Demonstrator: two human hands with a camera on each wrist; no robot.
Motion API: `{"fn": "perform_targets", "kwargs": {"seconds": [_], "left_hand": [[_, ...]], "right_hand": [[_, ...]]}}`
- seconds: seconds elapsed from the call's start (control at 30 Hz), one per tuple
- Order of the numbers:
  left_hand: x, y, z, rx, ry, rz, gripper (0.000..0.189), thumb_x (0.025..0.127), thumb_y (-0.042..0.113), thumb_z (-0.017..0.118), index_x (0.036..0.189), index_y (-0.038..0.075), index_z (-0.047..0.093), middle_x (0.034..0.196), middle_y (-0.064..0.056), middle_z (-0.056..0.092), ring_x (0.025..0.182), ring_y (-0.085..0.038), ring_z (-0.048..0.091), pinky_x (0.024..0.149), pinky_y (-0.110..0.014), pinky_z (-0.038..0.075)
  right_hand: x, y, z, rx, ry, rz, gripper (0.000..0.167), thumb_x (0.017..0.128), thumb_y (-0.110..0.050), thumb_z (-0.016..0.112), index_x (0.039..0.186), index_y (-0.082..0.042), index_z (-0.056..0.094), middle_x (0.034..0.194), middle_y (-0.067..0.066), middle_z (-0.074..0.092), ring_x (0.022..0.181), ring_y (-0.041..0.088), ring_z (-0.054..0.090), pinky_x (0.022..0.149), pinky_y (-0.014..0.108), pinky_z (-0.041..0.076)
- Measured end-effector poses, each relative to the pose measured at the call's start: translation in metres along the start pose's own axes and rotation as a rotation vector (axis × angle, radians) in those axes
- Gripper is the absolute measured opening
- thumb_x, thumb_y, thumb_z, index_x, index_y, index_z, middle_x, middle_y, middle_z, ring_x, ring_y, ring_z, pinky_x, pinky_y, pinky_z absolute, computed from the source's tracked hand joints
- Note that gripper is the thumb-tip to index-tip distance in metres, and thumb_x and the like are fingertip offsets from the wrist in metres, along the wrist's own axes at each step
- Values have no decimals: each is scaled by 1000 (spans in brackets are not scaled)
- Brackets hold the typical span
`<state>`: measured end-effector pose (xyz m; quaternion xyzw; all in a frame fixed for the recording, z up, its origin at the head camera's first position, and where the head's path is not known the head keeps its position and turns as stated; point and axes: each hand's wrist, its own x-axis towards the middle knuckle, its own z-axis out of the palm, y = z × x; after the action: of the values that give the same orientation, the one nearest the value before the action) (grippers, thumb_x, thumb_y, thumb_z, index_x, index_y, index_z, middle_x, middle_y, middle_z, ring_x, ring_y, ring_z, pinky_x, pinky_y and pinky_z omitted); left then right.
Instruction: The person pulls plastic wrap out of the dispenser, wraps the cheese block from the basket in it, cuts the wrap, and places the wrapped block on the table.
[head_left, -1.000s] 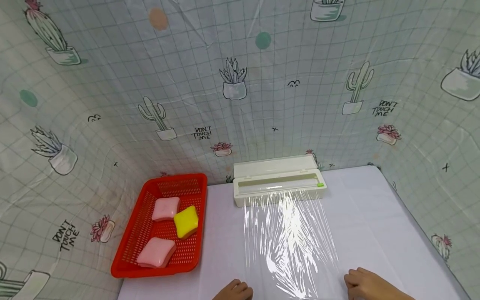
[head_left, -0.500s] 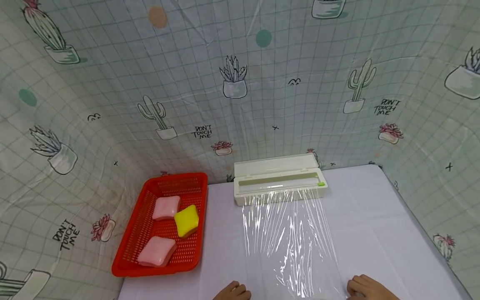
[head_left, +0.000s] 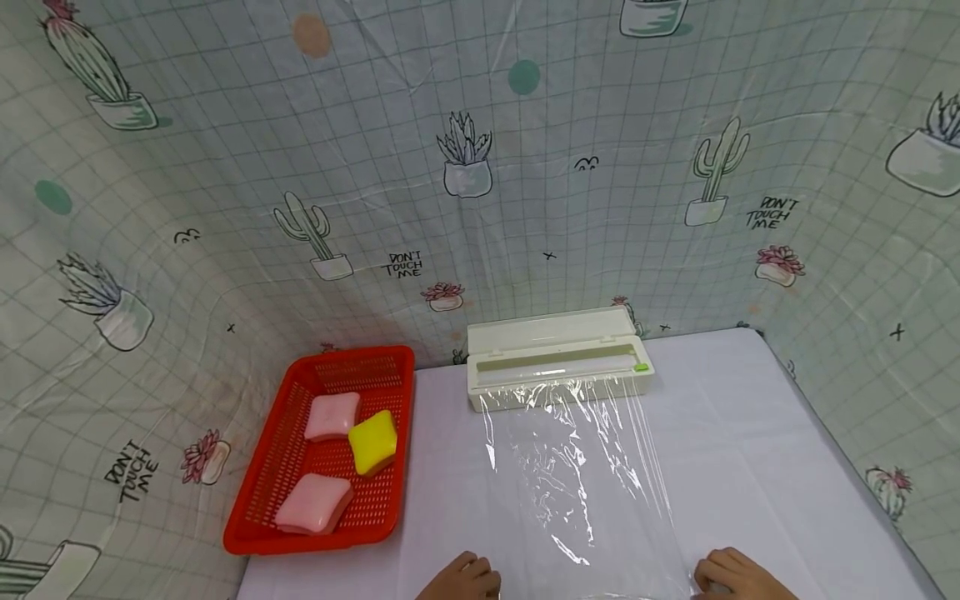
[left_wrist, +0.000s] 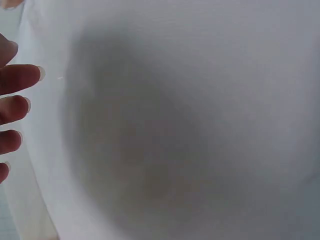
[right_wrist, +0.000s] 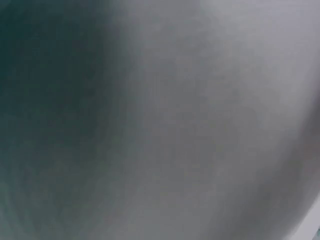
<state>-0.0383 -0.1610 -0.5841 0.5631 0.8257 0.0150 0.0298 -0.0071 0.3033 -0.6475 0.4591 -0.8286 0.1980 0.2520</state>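
A clear sheet of plastic wrap [head_left: 577,492] runs from a white dispenser box [head_left: 558,396] at the back down to the front of the table. At its near left edge is my left hand [head_left: 461,577], fingers bent, with the thumb and forefinger close together at the wrap. In the left wrist view the fingertips [left_wrist: 20,79] show at the left border. My right hand [head_left: 738,575] pinches the near right corner of the wrap. The wrap's front edge is mostly cut off below. The right wrist view is too blurred to show the hand.
A red plastic basket [head_left: 401,500] stands on the left. Two pink soap-like blocks [head_left: 313,503] and a yellow one [head_left: 372,443] lie in it. The dispenser's lid [head_left: 551,327] stands up against the patterned curtain [head_left: 337,125]. White cloth [head_left: 750,442] covers the table.
The wrap has gone from tightly creased and shiny to smoother, with fewer folds. My right hand has moved slightly nearer; my left hand has barely shifted. Basket and dispenser have stayed put.
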Motion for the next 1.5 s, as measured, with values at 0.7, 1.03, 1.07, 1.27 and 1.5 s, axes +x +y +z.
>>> {"fn": "perform_targets", "kwargs": {"seconds": [0.7, 1.03, 1.07, 1.27, 1.5], "left_hand": [[-21, -116, -132, -139, 264, -626, 15, 91, 16, 83, 106, 15, 81, 102, 2, 73, 98, -18, 59, 92, -43, 51], [-52, -167, -139, -272, 283, -710, 27, 98, 12, 75, 123, 3, 73, 118, -15, 72, 114, -38, 65, 106, -59, 50], [-54, -170, -138, -274, 277, -721, 29, 99, 13, 74, 125, 1, 71, 120, -17, 71, 116, -40, 65, 106, -60, 50], [-60, -187, -129, -263, 228, -812, 39, 100, 14, 73, 134, -2, 65, 132, -23, 66, 122, -44, 63, 104, -59, 52], [-64, -202, -124, -289, 93, -893, 49, 99, 16, 73, 141, -5, 58, 146, -33, 55, 136, -55, 50, 110, -68, 42]], "right_hand": [[-3, 5, 12, 96, 100, 39, 29, 67, -55, 92, 69, -32, 75, 93, -20, 60, 83, -9, 42, 68, 7, 36], [-1, 9, 13, 104, 111, -3, 30, 69, -54, 91, 68, -29, 75, 91, -16, 61, 81, -8, 42, 68, 6, 35], [0, 10, 12, 106, 110, -6, 30, 69, -54, 91, 67, -29, 74, 91, -16, 61, 81, -8, 42, 68, 6, 35], [2, 11, 12, 103, 110, -14, 31, 75, -53, 88, 64, -28, 72, 90, -17, 61, 80, -9, 41, 68, 5, 34], [0, 13, 14, 114, 91, 13, 32, 72, -50, 91, 62, -26, 71, 90, -19, 59, 79, -9, 41, 67, 5, 33]]}}
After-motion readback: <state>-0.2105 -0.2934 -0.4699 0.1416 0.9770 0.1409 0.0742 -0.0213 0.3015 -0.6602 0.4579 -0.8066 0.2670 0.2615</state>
